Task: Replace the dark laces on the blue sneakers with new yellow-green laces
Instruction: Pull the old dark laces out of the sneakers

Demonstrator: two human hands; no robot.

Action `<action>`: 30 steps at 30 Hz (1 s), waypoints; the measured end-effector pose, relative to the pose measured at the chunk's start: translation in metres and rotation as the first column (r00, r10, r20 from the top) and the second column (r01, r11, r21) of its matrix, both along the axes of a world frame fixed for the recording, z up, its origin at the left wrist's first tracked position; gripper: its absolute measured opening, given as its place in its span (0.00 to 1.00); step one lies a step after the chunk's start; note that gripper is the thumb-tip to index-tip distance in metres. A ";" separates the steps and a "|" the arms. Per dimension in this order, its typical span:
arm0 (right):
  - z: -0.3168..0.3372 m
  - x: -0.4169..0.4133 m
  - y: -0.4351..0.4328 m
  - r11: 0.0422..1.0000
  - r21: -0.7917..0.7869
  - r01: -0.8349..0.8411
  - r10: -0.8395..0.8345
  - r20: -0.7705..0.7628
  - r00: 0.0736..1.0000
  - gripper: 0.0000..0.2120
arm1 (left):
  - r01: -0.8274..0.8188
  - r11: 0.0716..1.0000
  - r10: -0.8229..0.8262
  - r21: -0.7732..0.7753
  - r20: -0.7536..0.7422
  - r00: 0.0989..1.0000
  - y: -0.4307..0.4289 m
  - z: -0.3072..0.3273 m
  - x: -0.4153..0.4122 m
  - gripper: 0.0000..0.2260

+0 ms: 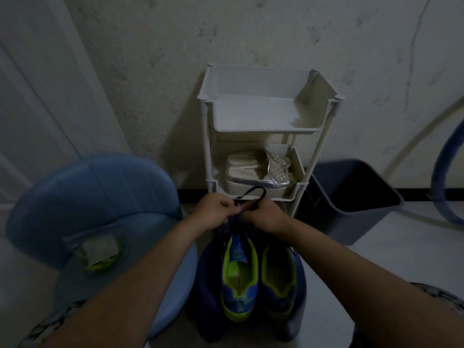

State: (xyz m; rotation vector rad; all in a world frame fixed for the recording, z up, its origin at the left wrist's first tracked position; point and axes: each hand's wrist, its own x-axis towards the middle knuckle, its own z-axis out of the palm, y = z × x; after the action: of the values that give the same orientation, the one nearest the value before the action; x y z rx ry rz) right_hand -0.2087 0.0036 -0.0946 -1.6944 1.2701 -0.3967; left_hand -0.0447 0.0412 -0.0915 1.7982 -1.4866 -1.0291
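Left hand [213, 212], right hand [264, 217] pinching thin dark lace [251, 194] above blue sneaker [239, 275], before white plastic rack [251, 116]; uneven tugging risking jammed knot.

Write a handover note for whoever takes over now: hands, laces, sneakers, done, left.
Left hand and right hand: both pinch the dark lace, which loops up between them over the toe end of the left sneaker.
Right sneaker stands beside it on the floor, untouched.
New laces lie on the blue chair, in what looks like a packet.
Done: dark lace is being worked loose. How far is too dark to tell.
Left: pull the dark laces from both sneakers, then thread in the new ones.
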 end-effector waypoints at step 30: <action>0.012 -0.016 -0.004 0.942 -0.333 -0.045 -0.175 -0.599 0.781 0.23 | 0.112 0.974 -0.124 0.198 0.049 0.991 0.002 -0.015 -0.002 0.02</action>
State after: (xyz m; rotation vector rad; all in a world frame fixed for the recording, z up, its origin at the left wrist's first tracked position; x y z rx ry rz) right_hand -0.2248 -0.0007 -0.0821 -2.1788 1.8270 -0.0748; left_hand -0.0467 0.0427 -0.1066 1.9096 -1.5938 -1.2253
